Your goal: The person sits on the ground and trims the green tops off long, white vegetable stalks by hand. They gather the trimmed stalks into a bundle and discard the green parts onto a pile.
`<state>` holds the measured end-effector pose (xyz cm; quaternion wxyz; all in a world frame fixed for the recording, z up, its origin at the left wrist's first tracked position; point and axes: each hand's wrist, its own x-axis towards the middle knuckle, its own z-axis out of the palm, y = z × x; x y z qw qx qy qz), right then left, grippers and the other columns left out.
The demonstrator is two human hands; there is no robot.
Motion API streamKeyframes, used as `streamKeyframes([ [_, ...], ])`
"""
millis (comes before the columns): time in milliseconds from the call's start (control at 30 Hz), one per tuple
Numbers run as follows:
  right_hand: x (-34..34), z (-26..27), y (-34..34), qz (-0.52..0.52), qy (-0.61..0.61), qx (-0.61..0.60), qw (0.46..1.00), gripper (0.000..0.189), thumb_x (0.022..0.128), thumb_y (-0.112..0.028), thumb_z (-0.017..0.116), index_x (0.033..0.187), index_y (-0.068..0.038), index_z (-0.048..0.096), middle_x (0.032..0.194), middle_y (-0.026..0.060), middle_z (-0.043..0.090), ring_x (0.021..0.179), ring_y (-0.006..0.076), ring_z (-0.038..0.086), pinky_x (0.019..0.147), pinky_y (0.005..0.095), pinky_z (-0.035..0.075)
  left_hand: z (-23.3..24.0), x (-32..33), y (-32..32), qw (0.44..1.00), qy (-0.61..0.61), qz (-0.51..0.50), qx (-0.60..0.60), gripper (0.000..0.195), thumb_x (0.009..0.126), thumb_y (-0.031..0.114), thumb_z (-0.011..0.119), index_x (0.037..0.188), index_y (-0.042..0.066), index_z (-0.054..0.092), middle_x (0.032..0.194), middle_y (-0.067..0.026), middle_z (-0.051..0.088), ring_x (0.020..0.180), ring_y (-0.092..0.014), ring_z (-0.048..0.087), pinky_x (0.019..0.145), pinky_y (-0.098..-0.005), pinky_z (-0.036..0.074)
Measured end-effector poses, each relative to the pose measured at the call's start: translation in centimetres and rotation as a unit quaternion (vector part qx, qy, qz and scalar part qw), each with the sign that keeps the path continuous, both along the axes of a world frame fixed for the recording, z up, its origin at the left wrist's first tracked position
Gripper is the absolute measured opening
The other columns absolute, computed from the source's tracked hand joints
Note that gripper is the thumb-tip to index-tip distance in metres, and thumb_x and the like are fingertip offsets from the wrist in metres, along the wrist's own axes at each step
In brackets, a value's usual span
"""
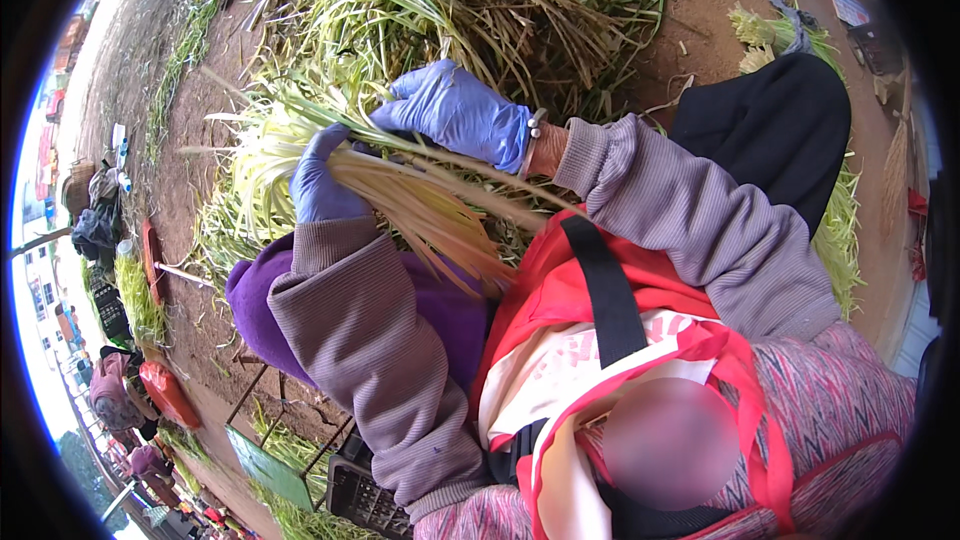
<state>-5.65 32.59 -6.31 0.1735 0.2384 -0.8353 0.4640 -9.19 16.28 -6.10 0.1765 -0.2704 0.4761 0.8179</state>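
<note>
My left hand (322,180), in a blue-violet glove, grips a thick bundle of long, pale yellow-green leafy stalks (420,202). The bundle's one end spreads towards the left; its other end points at my red apron (532,270). Beside it, my right hand (457,112), in a glove of the same kind, has its fingers closed on some greener stalks lying along the upper side of the bundle. Those fingertips are partly hidden by leaves. Thin loose stalks below the right hand look blurred. Both hands are above a heap of leaves.
A large heap of green and dry leaves (480,7) lies on bare soil ahead. More stalk bundles (836,240) lie at the right, near a broom (896,157). A black plastic crate (367,499) stands at the lower left. Another person (116,397) is farther off at the left.
</note>
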Motion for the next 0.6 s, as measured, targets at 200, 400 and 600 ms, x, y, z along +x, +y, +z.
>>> streamKeyframes([
  [200, 0.6, 1.1, -1.0, -0.035, -0.032, 0.095, 0.994, 0.011, 0.068, -0.018, 0.05, 0.069, -0.01, 0.058, 0.061, 0.0092, 0.053, 0.058, 0.0206, 0.054, 0.052, 0.0311, 0.044, 0.4, 0.3, 0.5, 1.0, 0.014, 0.002, 0.001, 0.011, 0.063, 0.002, 0.056, 0.072, -0.001, 0.051, 0.064, -0.0081, 0.052, 0.052, -0.019, 0.051, 0.052, -0.029, 0.046],
  [400, 0.8, -4.2, 1.7, -0.108, 0.003, 0.172, 0.979, 0.012, 0.066, -0.014, 0.046, 0.061, -0.003, 0.05, 0.052, 0.0157, 0.049, 0.048, 0.0323, 0.05, 0.044, 0.0393, 0.039, 2.3, 0.4, -2.2, 0.989, 0.146, 0.016, -0.007, 0.018, 0.063, 0.005, 0.057, 0.078, 0.0, 0.049, 0.062, -0.0071, 0.05, 0.05, -0.017, 0.048, 0.055, -0.0282, 0.046],
  [600, 2.6, -4.1, 7.3, 0.011, -0.262, 0.554, 0.79, 0.012, 0.067, -0.015, 0.052, 0.068, -0.005, 0.059, 0.054, 0.0089, 0.054, 0.047, 0.0211, 0.052, 0.045, 0.034, 0.043, 4.2, 0.6, -5.5, 0.992, 0.108, 0.06, -0.041, 0.011, 0.065, 0.008, 0.057, 0.072, 0.003, 0.051, 0.066, -0.008, 0.053, 0.058, -0.017, 0.052, 0.061, -0.0303, 0.047],
])
